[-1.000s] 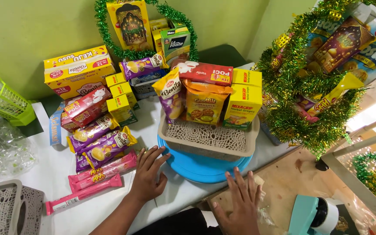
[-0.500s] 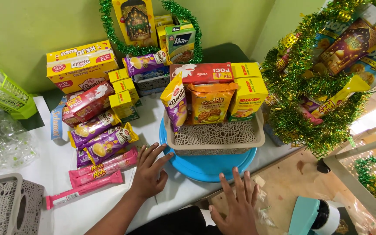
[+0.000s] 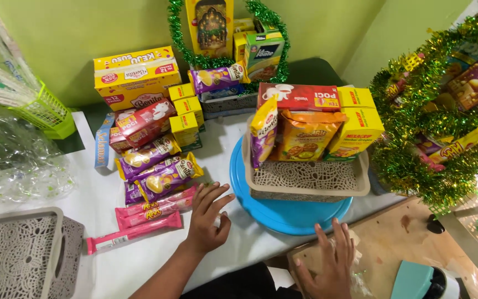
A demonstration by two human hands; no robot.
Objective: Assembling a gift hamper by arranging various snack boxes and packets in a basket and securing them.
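My left hand [image 3: 208,218] rests flat on the white table [image 3: 106,266], fingers spread, touching the ends of the pink wafer packs [image 3: 156,207]. My right hand [image 3: 330,266] lies open on a wooden board [image 3: 399,243] just below the blue round turntable [image 3: 283,213]. On that turntable stands a beige lattice basket [image 3: 311,180] holding an orange snack pouch [image 3: 302,135], a purple-yellow pack [image 3: 262,133], yellow boxes [image 3: 355,130] and a red box [image 3: 297,97]. Neither hand holds anything.
Purple snack packs [image 3: 159,166], small yellow boxes [image 3: 186,111] and a large yellow box [image 3: 136,75] lie at left. An empty lattice basket [image 3: 17,257] sits front left, clear wrap [image 3: 12,160] behind it. Green tinsel hampers [image 3: 432,127] stand at right and behind.
The view has shifted so the table contents sit further right. The basket on the turntable has turned slightly. Both hands stay flat in about the same places.
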